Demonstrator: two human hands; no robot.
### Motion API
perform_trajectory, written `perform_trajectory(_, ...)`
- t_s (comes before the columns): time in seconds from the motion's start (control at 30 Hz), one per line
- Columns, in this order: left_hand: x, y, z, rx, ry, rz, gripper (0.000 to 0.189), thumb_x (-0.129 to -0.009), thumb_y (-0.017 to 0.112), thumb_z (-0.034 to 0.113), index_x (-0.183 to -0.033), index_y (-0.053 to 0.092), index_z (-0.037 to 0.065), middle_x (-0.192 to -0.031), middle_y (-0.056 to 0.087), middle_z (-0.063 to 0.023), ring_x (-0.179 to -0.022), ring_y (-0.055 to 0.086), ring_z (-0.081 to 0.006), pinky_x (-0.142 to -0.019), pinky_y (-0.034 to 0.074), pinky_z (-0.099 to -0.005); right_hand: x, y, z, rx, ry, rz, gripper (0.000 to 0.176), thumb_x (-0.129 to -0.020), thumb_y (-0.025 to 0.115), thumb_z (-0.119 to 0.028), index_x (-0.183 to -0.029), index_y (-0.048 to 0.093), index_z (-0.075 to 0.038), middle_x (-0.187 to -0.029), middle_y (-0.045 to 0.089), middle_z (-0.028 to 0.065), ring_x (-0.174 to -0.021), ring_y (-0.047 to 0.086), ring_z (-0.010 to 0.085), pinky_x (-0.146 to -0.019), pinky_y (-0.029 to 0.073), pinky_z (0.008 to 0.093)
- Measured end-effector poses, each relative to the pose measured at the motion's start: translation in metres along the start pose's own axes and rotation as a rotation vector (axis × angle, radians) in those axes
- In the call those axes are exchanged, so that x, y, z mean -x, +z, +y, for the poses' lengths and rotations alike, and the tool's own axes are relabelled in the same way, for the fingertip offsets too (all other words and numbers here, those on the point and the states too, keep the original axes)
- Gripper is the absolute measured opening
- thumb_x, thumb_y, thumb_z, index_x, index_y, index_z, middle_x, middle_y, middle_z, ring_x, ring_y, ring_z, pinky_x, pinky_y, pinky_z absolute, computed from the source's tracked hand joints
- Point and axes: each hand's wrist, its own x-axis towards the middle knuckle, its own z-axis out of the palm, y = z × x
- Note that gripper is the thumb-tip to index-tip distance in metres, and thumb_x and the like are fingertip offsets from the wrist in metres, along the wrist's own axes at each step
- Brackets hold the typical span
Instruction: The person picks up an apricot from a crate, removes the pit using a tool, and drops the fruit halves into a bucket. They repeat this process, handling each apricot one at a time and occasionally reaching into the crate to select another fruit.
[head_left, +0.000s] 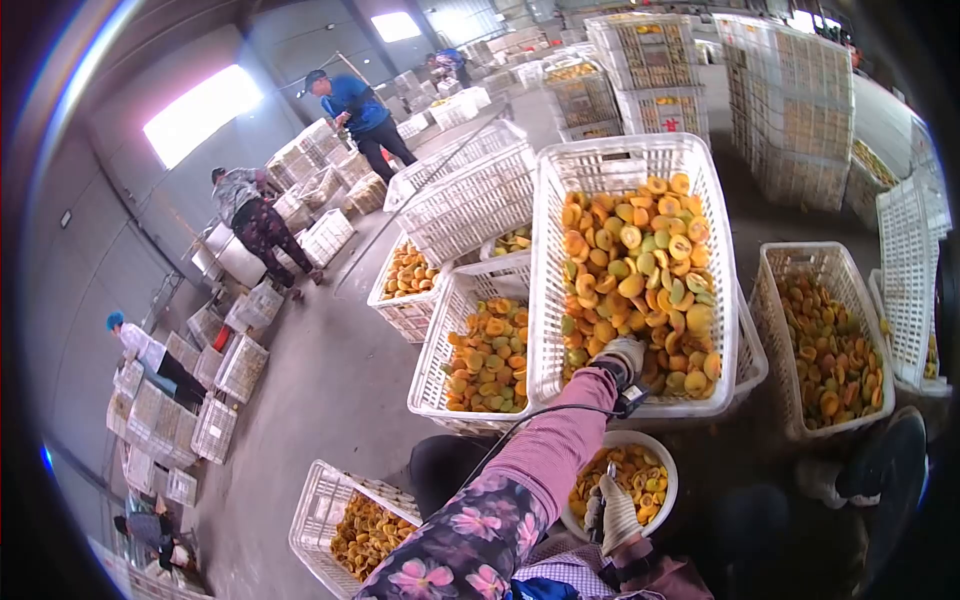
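My left hand [622, 358], in a pale glove, reaches into the near end of a white plastic crate [546, 300] filled with apricots [630, 270], some of them halved. Its fingers are down among the fruit and mostly hidden. Below it, my right hand [620, 515], also gloved, is closed around a small metal-tipped tool [611, 468]; its exact kind is hard to make out. That hand is over the near side of a round white tub [672, 480] holding cut orange apricot pieces [640, 475].
More apricot crates stand to the left [420, 390] and right [880, 400]. A tilted crate of cut pieces [310, 530] is at lower left. Tall crate stacks [800, 120] rise behind. Another person's shoe [822, 482] shows at lower right; other people [365, 115] are farther off.
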Motion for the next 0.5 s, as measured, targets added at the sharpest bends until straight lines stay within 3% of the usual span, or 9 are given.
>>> perform_trajectory(0.03, 0.001, -0.002, 0.002, 0.026, -0.022, -0.062, 0.039, -0.084, 0.050, 0.019, -0.119, 0.053, 0.003, -0.119, 0.055, -0.0194, -0.112, 0.052, -0.0310, -0.096, 0.041, -0.0385, -0.002, 0.000, 0.001, 0.015, 0.009, 0.002, 0.029, -0.087, 0.054, -0.041, -0.076, 0.048, -0.014, -0.049, 0.042, -0.0022, -0.034, 0.036, 0.0122, -0.034, 0.029, 0.0265)
perform_trajectory(0.1, -0.011, 0.024, -0.016, 0.132, 0.000, 0.075, 0.037, -0.084, 0.049, 0.017, -0.119, 0.053, 0.004, -0.116, 0.057, -0.0196, -0.108, 0.055, -0.0315, -0.092, 0.043, -0.0390, 0.004, 0.004, 0.000, 0.041, -0.005, -0.015, 0.030, -0.086, 0.054, -0.042, -0.076, 0.048, -0.014, -0.049, 0.043, -0.0023, -0.034, 0.036, 0.0123, -0.034, 0.029, 0.0264)
perform_trajectory(0.17, -0.025, 0.038, -0.029, 0.158, 0.069, -0.004, 0.036, -0.085, 0.049, 0.016, -0.119, 0.054, 0.005, -0.115, 0.057, -0.0204, -0.108, 0.054, -0.0335, -0.089, 0.044, -0.0403, 0.006, 0.005, 0.003, 0.059, -0.019, -0.026, 0.031, -0.086, 0.055, -0.043, -0.076, 0.048, -0.015, -0.050, 0.043, -0.0025, -0.034, 0.037, 0.0123, -0.034, 0.030, 0.0263)
perform_trajectory(0.2, -0.001, 0.026, -0.022, 0.244, 0.039, 0.028, 0.032, -0.086, 0.049, 0.014, -0.117, 0.054, 0.004, -0.103, 0.063, -0.0157, -0.100, 0.059, -0.0287, -0.083, 0.046, -0.0334, 0.004, 0.004, 0.004, 0.055, -0.037, -0.031, 0.031, -0.085, 0.056, -0.043, -0.075, 0.049, -0.015, -0.050, 0.044, -0.0025, -0.035, 0.038, 0.0126, -0.034, 0.031, 0.0264)
perform_trajectory(0.23, 0.014, 0.017, -0.019, 0.245, 0.035, 0.036, 0.032, -0.086, 0.049, 0.014, -0.117, 0.054, 0.004, -0.103, 0.063, -0.0157, -0.100, 0.059, -0.0287, -0.083, 0.046, -0.0334, 0.004, 0.001, 0.004, 0.051, -0.054, -0.035, 0.031, -0.085, 0.056, -0.044, -0.074, 0.049, -0.015, -0.051, 0.045, -0.0026, -0.035, 0.039, 0.0130, -0.035, 0.032, 0.0266)
perform_trajectory(0.3, 0.040, 0.003, -0.013, 1.127, 0.281, 0.165, 0.029, -0.088, 0.052, 0.014, -0.115, 0.052, 0.004, -0.090, 0.061, -0.0064, -0.088, 0.059, -0.0183, -0.079, 0.045, -0.0250, 0.003, -0.003, 0.000, 0.047, -0.033, -0.006, 0.034, -0.085, 0.055, -0.046, -0.070, 0.050, -0.016, -0.049, 0.045, -0.0025, -0.033, 0.039, 0.0127, -0.032, 0.032, 0.0257)
perform_trajectory(0.37, 0.096, -0.008, 0.017, 1.752, 0.695, 0.442, 0.026, -0.090, 0.055, 0.014, -0.114, 0.052, 0.005, -0.088, 0.054, 0.0004, -0.083, 0.052, -0.0087, -0.076, 0.043, -0.0198, -0.009, -0.011, 0.001, 0.037, -0.265, 0.085, 0.036, -0.086, 0.053, -0.048, -0.068, 0.051, -0.017, -0.045, 0.043, -0.0025, -0.030, 0.036, 0.0121, -0.028, 0.029, 0.0248)
perform_trajectory(0.4, 0.130, -0.009, 0.025, 1.794, 0.626, 0.348, 0.026, -0.091, 0.054, 0.016, -0.114, 0.051, 0.005, -0.093, 0.054, -0.0006, -0.087, 0.052, -0.0099, -0.077, 0.043, -0.0215, 0.006, -0.005, -0.006, 0.000, -0.414, 0.040, 0.022, -0.089, 0.055, -0.033, -0.078, 0.056, -0.014, -0.052, 0.049, -0.0030, -0.034, 0.041, 0.0092, -0.030, 0.031, 0.0231)
perform_trajectory(0.5, 0.191, 0.040, 0.036, 2.157, 0.532, 0.076, 0.031, -0.093, 0.050, 0.017, -0.120, 0.047, 0.004, -0.106, 0.054, -0.0047, -0.099, 0.052, -0.0125, -0.084, 0.043, -0.0222, -0.009, -0.026, -0.008, 0.185, -0.656, -0.011, 0.025, -0.091, 0.052, -0.029, -0.100, 0.055, -0.006, -0.069, 0.058, 0.0020, -0.054, 0.055, 0.0101, -0.048, 0.045, 0.0216)
